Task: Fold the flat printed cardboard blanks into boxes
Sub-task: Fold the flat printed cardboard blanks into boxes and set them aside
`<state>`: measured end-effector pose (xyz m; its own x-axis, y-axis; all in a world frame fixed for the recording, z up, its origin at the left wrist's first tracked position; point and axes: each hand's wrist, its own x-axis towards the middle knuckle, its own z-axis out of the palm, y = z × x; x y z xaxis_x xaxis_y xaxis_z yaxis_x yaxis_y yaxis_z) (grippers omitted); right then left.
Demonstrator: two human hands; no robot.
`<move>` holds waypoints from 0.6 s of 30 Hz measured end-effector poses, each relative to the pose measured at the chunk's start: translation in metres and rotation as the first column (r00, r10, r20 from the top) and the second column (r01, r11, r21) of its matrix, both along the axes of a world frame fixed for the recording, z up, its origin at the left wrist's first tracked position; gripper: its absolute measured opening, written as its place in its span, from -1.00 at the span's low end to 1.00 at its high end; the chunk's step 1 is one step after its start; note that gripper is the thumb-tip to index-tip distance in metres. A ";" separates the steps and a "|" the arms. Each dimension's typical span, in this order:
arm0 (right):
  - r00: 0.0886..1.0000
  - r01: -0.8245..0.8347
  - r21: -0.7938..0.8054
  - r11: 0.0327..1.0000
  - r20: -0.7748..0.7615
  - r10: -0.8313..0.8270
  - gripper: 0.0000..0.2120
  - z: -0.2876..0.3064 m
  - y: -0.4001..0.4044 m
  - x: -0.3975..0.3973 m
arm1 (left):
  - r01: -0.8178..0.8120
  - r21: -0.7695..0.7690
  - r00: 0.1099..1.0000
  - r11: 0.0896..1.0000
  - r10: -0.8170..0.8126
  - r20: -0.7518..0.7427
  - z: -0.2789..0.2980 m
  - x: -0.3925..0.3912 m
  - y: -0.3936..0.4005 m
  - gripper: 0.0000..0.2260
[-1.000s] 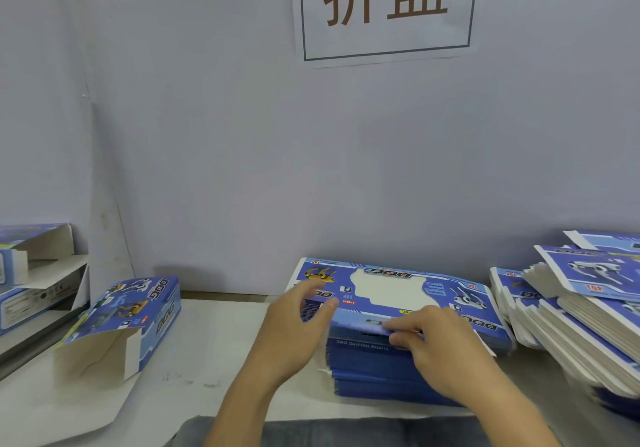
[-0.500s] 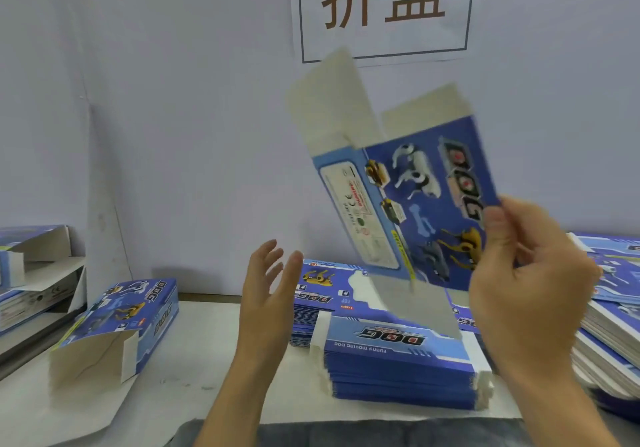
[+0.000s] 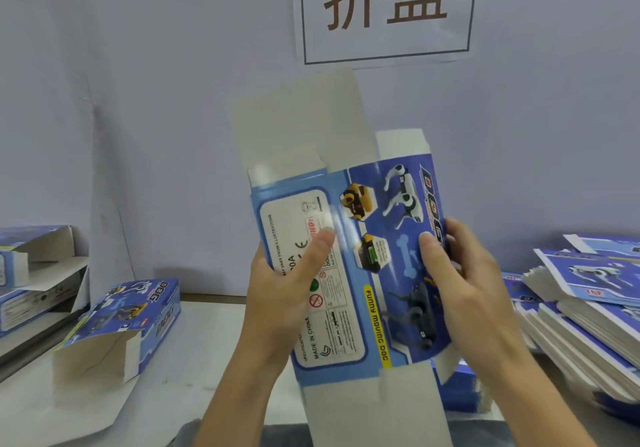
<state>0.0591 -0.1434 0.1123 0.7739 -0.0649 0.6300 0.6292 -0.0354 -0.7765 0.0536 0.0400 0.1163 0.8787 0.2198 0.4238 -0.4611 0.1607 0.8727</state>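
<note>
A single cardboard blank (image 3: 356,259) is held up in mid-air above the near edge of the table (image 3: 207,325), in front of the wall. It is gripped at its left edge by the left hand (image 3: 280,294), thumb pressed on the label panel, and pinched at its right edge by the right hand (image 3: 460,287). The blank is judged light, thin and springy, creasing only along its scores; the side edges suit holding. Its long axis runs near-vertical, white flaps pointing up and down.

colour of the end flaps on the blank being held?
Plain grey-white, unprinted, on the blank held by both hands; clearest in the head view.
</note>
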 end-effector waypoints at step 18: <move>0.973 0.201 -0.131 0.971 -0.090 -0.214 -0.57 -0.005 0.001 0.006 | 0.059 0.100 0.989 0.993 -0.045 -0.140 0.005 -0.004 0.009 -0.71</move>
